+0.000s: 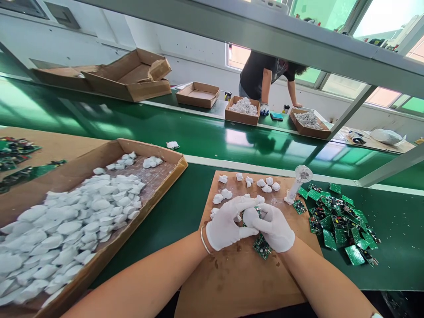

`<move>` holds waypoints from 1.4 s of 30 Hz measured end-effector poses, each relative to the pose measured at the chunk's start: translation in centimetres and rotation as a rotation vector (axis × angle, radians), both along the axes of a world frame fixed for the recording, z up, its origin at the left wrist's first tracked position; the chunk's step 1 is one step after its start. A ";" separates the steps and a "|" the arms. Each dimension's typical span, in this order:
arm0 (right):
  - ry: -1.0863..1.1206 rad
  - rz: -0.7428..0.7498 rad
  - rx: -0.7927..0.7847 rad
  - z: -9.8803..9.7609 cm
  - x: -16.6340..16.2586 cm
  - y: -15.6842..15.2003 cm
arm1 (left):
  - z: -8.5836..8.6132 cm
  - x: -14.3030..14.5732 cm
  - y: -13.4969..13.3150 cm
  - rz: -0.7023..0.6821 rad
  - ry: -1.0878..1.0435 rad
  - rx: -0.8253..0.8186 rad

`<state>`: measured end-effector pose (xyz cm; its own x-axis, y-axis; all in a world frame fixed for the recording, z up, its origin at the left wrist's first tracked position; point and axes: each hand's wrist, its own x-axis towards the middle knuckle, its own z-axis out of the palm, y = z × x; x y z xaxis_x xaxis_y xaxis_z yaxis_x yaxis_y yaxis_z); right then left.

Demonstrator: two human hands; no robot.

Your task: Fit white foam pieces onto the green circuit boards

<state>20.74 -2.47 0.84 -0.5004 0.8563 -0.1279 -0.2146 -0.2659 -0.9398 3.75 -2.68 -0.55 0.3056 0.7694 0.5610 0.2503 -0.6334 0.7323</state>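
My left hand (227, 226), in a white glove with a bracelet at the wrist, curls round a white putty-like lump (251, 217) from the left. My right hand (277, 227), gloved too, closes on the same piece from the right. A bit of green circuit board shows at the lump's upper edge between my fingers. Just below my hands, another circuit board (262, 247) lies on the brown cardboard sheet (238, 282). Several small white lumps (266, 184) rest on the sheet beyond my hands, and some are partly hidden by my left hand.
At left stands a cardboard tray (152, 198) with many white lumps. A pile of circuit boards (341, 221) lies at right, near a clear handheld fan-shaped object (298, 183). Across the green conveyor (212, 139), a person (261, 77) leans near boxes. A metal beam (232, 33) crosses overhead.
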 end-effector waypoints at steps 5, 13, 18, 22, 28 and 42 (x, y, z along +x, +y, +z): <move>0.001 -0.002 0.084 -0.9 0.3 -0.3 | -0.4 0.0 -0.2 -0.031 -0.046 -0.001; 0.009 -0.047 0.031 -0.3 -0.3 -0.3 | 0.3 0.5 -0.8 0.082 0.007 0.046; -0.068 -0.069 0.060 -0.4 -0.2 -0.4 | 0.4 0.3 -0.2 0.051 -0.021 0.103; -0.003 -0.033 0.161 -0.9 0.0 -0.6 | 0.4 0.4 -0.2 0.009 -0.099 0.130; -0.169 -0.196 0.287 -1.5 -0.1 -1.0 | 0.2 1.2 -0.9 0.133 -0.052 0.236; -0.354 -0.244 0.431 -1.0 -0.4 -1.2 | -0.7 2.2 -1.2 0.223 -0.029 0.289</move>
